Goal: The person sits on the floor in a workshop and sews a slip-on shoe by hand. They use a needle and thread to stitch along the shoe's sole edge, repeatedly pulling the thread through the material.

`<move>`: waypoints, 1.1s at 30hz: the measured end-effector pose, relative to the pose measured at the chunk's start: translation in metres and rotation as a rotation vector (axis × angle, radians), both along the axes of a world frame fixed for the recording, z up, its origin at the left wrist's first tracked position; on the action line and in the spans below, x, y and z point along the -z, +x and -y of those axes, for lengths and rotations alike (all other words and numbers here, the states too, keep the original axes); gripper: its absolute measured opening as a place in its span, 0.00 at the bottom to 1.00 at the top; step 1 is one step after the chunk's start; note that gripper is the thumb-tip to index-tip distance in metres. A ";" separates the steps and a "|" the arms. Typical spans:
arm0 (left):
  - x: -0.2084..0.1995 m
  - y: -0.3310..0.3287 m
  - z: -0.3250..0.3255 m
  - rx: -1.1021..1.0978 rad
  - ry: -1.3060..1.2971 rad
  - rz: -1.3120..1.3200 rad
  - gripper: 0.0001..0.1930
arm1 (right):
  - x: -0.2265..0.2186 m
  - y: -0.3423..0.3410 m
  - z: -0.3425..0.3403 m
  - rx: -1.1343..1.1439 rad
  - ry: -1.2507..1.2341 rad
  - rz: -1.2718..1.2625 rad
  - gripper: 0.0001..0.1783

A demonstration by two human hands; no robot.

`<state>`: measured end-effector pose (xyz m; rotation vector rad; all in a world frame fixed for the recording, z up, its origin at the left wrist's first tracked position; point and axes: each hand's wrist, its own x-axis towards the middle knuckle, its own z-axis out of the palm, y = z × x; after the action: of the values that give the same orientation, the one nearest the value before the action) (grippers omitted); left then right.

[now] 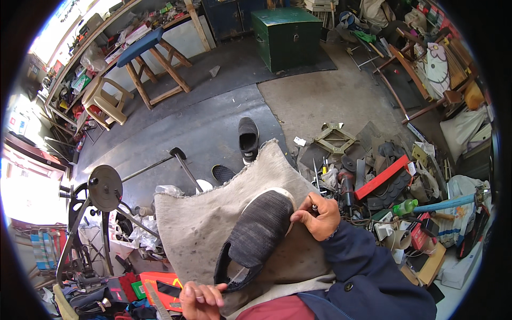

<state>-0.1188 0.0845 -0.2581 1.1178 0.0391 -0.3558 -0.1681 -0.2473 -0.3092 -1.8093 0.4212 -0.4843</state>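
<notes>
A dark grey knit slip-on shoe (261, 226) with a pale sole edge lies across my lap, toe away from me, on a stained beige cloth (192, 229). My right hand (321, 217) is closed at the right side of the toe. A slim tool like an awl (314, 208) shows between its fingers, its tip hidden; the thumb meets the sole edge. Beside the shoe's heel opening, my left hand (200, 300) has its fingers curled in, and whatever they may hold is too small to make out. The matching shoe (248, 140) stands on the floor beyond the cloth.
A dark insole (223, 174) lies past the cloth. On the left stands a metal machine with a round disc (105, 188). Tools, a red bar (381, 177) and scraps crowd the right. Farther back are a green chest (286, 40), a blue-topped stool (141, 48) and a plastic stool (106, 101).
</notes>
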 end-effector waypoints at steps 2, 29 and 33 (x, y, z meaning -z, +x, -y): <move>0.005 0.007 -0.016 -0.048 0.021 -0.021 0.21 | -0.001 -0.005 0.000 0.013 -0.014 -0.007 0.16; 0.001 0.069 0.133 0.993 0.473 1.100 0.38 | -0.009 -0.021 0.000 0.002 -0.081 -0.074 0.14; 0.015 0.071 0.144 1.034 0.375 0.778 0.32 | -0.003 -0.021 0.001 0.036 -0.017 0.001 0.13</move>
<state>-0.0482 -0.0599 -0.2731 1.5240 -1.2387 -0.8190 -0.1896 -0.2486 -0.3059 -1.8207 0.4511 -0.5157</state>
